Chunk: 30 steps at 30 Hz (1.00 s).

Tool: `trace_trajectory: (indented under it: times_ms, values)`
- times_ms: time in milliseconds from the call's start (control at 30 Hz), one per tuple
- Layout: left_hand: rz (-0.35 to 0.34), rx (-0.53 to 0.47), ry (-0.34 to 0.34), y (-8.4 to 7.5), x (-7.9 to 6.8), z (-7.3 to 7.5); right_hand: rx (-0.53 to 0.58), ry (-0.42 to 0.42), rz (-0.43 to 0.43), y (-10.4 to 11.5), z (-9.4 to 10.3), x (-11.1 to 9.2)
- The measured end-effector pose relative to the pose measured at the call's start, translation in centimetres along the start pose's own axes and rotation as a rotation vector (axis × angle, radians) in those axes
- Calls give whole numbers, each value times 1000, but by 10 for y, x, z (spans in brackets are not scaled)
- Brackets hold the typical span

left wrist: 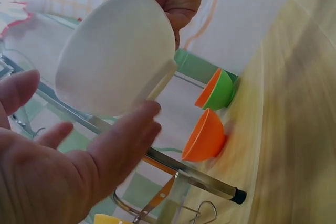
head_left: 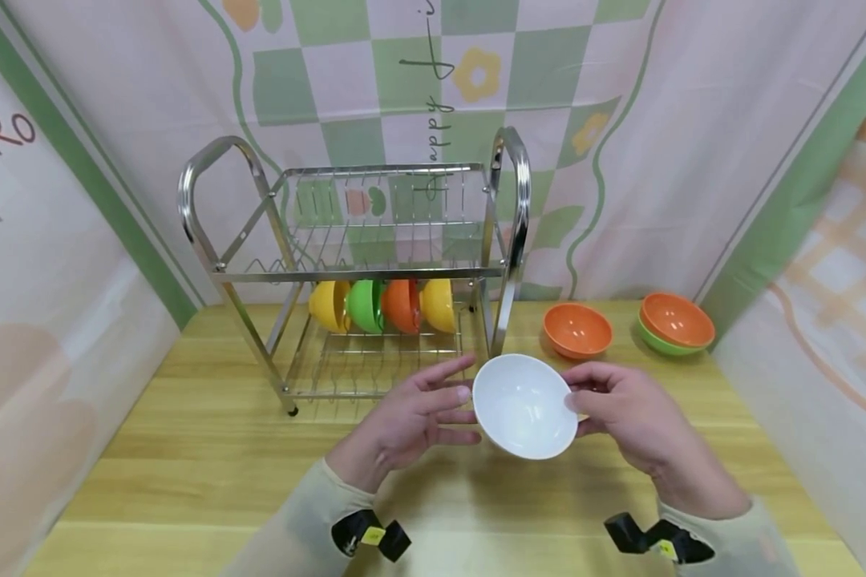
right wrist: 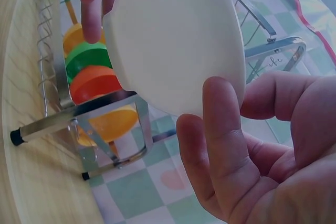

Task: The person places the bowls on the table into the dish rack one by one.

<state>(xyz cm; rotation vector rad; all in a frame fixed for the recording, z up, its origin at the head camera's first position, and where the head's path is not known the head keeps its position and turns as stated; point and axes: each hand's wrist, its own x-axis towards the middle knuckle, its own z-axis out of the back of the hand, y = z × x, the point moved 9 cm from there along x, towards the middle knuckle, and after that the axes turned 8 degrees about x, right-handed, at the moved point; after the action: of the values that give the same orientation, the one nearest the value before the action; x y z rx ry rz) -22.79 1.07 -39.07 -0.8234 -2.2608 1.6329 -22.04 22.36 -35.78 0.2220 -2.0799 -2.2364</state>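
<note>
A white bowl (head_left: 525, 409) is held above the table in front of the dish rack, its inside facing up toward the head camera. My right hand (head_left: 624, 413) pinches its right rim, thumb inside and fingers against the outer wall. On the other side, my left hand (head_left: 418, 413) has its fingers spread and extended, fingertips right at the bowl's left edge. The left wrist view shows the bowl's pale underside (left wrist: 115, 56) beyond those fingers. From the right wrist, the right fingers (right wrist: 223, 124) show against the bowl's outside.
A two-tier metal dish rack (head_left: 361, 276) stands at the back left. Yellow (head_left: 328, 308), green (head_left: 364, 306), orange (head_left: 402, 306) and another yellow bowl (head_left: 439, 304) stand on edge on its lower tier. Right of it sit an orange bowl (head_left: 577, 330) and an orange bowl (head_left: 678, 319) nested in a green one (head_left: 664, 346).
</note>
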Motion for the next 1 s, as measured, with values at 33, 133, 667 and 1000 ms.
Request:
trace_trajectory:
  times_ms: [33,133,667,1000]
  values:
    - [-4,-7,9,0,0,0,2,-1,-5,0,-1,0]
    - [-19,-29,28,0,-2,-1,9,11,-6,0,-4,0]
    - [-81,-38,14,-2,-8,1,45,15,-41,-2,-19,-2]
    - [-77,-68,5,0,-11,8,80,36,-40,-4,-27,-3]
